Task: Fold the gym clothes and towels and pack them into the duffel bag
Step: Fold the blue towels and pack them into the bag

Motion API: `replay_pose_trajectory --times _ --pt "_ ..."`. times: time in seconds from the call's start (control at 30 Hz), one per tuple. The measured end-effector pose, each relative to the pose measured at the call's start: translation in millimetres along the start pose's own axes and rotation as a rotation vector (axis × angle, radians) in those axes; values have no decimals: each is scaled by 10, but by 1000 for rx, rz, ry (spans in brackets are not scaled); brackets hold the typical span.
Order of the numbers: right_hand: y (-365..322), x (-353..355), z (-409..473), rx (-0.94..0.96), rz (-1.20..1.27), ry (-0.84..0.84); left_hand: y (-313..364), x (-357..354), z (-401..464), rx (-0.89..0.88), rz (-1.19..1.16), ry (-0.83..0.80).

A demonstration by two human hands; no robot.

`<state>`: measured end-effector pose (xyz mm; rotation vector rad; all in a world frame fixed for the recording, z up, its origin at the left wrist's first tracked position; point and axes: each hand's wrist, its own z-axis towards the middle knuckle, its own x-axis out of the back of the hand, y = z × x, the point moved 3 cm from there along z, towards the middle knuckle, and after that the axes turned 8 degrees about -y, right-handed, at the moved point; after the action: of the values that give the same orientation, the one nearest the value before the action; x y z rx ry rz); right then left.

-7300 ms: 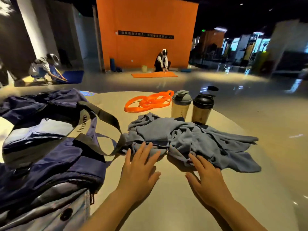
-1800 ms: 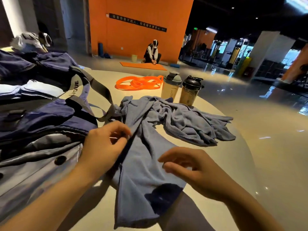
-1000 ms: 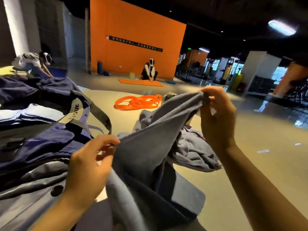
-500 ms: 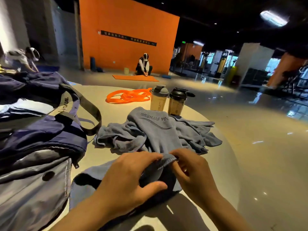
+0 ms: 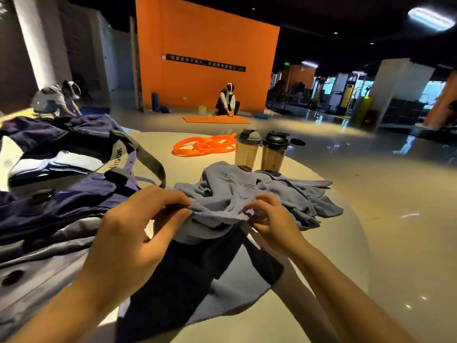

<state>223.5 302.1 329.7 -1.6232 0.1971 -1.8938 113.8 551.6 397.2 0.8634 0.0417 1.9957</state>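
A grey-blue towel [image 5: 230, 184] with pale lettering lies rumpled across the middle of the round table [image 5: 346, 243]. My left hand [image 5: 138, 233] pinches its near hem between thumb and fingers. My right hand [image 5: 269, 219] pinches the same hem a short way to the right, lifting it just off the table. The towel's near part hangs down below both hands in shadow. More grey-blue cloth [image 5: 314, 201] is bunched to the right behind my hands. The open navy duffel bag [image 5: 57, 174], with grey straps and white clothing inside, stands at the left.
Two shaker bottles [image 5: 247, 151] [image 5: 274, 152] stand just behind the towel. An orange resistance band [image 5: 205, 146] lies at the table's far side. A grey garment with a dark button [image 5: 29, 273] lies at the near left. Two people kneel on the floor beyond.
My hands lifted and shook out the towel, then brought it down on the table. In the last half second they moved apart along the near hem.
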Motion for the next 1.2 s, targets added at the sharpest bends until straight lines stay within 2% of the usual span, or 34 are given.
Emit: replay_pose_trajectory --times 0.1,0.17,0.2,0.27,0.33,0.4,0.47,0.5,0.57,0.7,0.8,0.93,1.07,1.2 --pt "15 -13 207 14 -171 -36 -62 113 56 -12 93 20" --pt "-39 31 286 23 -294 30 -116 110 83 -60 217 -32" --pt "-78 87 309 9 -272 118 -151 94 88 -69 263 -53" --pt "-136 265 295 8 -79 351 -257 86 95 -56 325 -48" --pt "-191 509 185 86 97 542 -402 125 115 19 333 13" --pt "-258 770 -9 184 162 641 -518 207 171 115 270 100" --pt "-318 942 -230 287 66 675 -563 203 243 166 262 174" --pt "-317 964 -326 325 -19 657 -551 130 269 181 273 179" --pt "-214 864 -447 328 -147 542 -561 -176 284 205 260 78" --pt "216 346 -509 148 -109 117 -767 -954 94 114 377 -236" --pt "415 6 -539 50 -81 -96 -922 -1219 94 29 480 -254" --pt "503 -125 -458 48 -70 -42 -1241 -1365 268 -118 615 -261" --pt "489 -212 -373 98 -187 38 -1611 -1424 448 -114 723 -265" --pt "483 -238 -403 77 -179 60 -1790 -1459 621 -108 739 -278"
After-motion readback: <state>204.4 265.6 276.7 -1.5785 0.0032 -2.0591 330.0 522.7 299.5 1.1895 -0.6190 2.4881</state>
